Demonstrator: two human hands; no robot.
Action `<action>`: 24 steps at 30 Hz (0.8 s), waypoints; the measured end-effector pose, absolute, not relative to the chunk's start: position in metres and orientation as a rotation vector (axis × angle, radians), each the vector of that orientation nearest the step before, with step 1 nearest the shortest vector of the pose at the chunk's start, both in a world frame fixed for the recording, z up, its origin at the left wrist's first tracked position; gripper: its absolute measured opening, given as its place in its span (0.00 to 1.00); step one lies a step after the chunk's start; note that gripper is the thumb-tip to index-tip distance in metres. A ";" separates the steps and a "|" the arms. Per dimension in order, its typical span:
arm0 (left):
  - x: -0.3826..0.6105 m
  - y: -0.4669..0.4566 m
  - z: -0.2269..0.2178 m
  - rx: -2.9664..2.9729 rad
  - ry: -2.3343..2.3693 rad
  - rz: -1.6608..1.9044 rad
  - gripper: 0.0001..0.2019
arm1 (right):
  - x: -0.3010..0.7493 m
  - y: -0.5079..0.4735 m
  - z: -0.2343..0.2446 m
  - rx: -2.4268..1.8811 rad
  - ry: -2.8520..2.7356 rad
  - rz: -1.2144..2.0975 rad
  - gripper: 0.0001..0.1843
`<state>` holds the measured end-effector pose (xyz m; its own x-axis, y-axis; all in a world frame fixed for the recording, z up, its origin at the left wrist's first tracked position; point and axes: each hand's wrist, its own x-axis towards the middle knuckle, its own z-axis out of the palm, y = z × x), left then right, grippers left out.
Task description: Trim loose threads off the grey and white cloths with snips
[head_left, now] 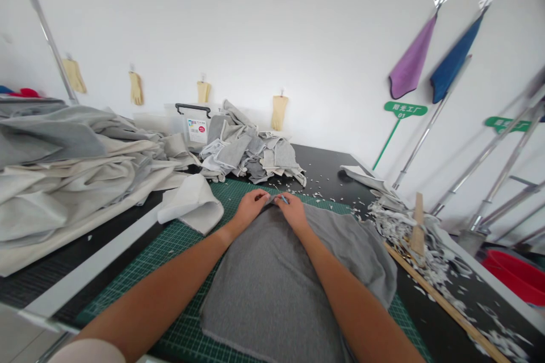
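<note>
A large piece of grey cloth (272, 289) lies spread over the green cutting mat (128, 283). At the cloth's far edge, my left hand (251, 207) is closed, pinching the fabric between thumb and fingers. Close beside it, my right hand (293, 212) is also closed on the same edge. A small blue object (284, 199) sticks out at its fingertips; its kind is too small to make out. Between the two hands the edge is lifted into a small fold. A pale cloth piece (196, 204) lies curled left of my left hand.
Stacked grey and cream fabric (85, 153) fills the left side. A clear plastic box (193, 127) stands behind, beside piled cloth pieces (251, 147). To the right are fabric scraps (434, 244), a wooden strip (443, 300) and a red basin (517, 275). Small clippings dot the black tabletop (327, 161).
</note>
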<state>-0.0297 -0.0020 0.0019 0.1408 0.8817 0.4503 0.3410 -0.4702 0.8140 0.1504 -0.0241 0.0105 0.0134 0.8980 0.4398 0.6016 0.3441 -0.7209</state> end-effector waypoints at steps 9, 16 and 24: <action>-0.029 -0.006 0.004 1.936 1.064 1.252 0.14 | 0.150 -0.023 0.010 -1.377 -1.658 0.413 0.14; -0.031 -0.005 0.003 1.853 1.164 1.365 0.11 | 0.149 -0.023 0.008 -1.369 -1.670 0.394 0.15; -0.032 -0.007 0.005 1.813 1.164 1.437 0.09 | 0.146 -0.026 0.012 -1.358 -1.696 0.366 0.14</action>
<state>-0.0320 -0.0071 0.0050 0.0556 0.8733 0.4840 0.2921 -0.4778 0.8285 0.1459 -0.0256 0.0119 0.0134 0.8890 0.4577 0.6211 0.3513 -0.7006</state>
